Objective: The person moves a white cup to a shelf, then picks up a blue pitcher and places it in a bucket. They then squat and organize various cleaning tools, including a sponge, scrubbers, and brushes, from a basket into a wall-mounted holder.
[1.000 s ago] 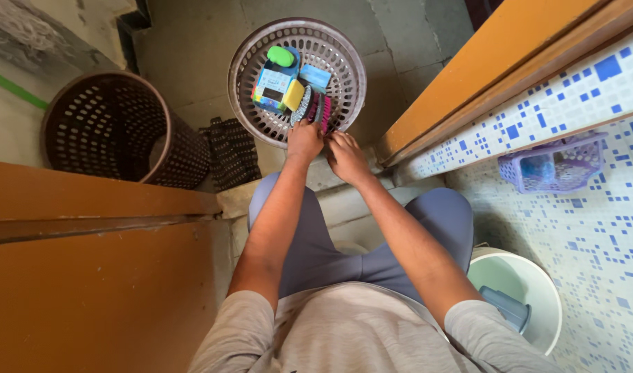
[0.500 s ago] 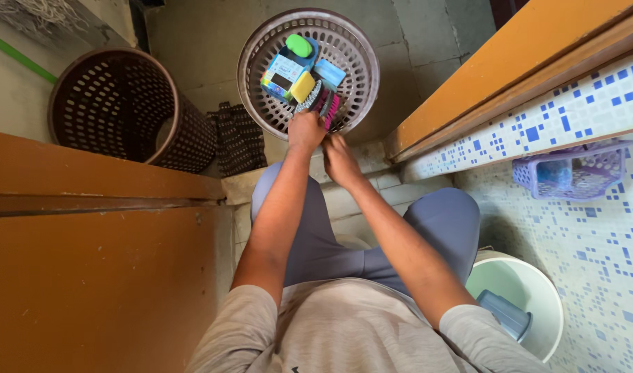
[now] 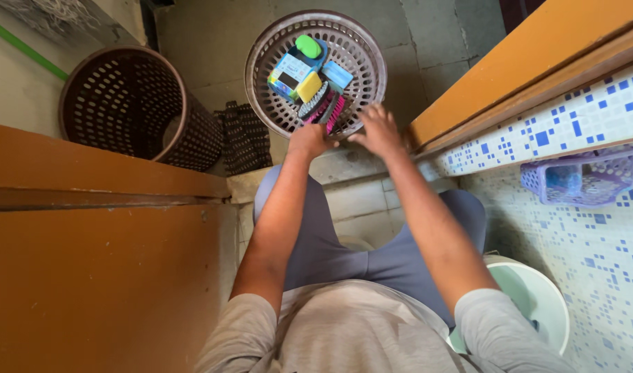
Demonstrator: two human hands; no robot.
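Now clear of the brushes (image 3: 321, 108) it touched a moment ago, the right hand (image 3: 380, 131) hovers, fingers spread and empty, beside the round perforated basket (image 3: 261, 52) on the floor, whose near rim the left hand (image 3: 308, 140) grips.

Brushes (image 3: 321, 107) in basket (image 3: 361, 52); bin (image 3: 123, 107) left.

Grey concrete floor (image 3: 427, 41), slab joints visible, at the far side. On it: round pale perforated plastic basket (image 3: 358, 41), far centre; tall dark brown perforated plastic bin (image 3: 133, 103) to its left; black studded rubber mat (image 3: 244, 138) between the two, touching the bin. Near right, blue-and-white mosaic tile floor (image 3: 607, 242) carries a white plastic bucket (image 3: 548, 304).
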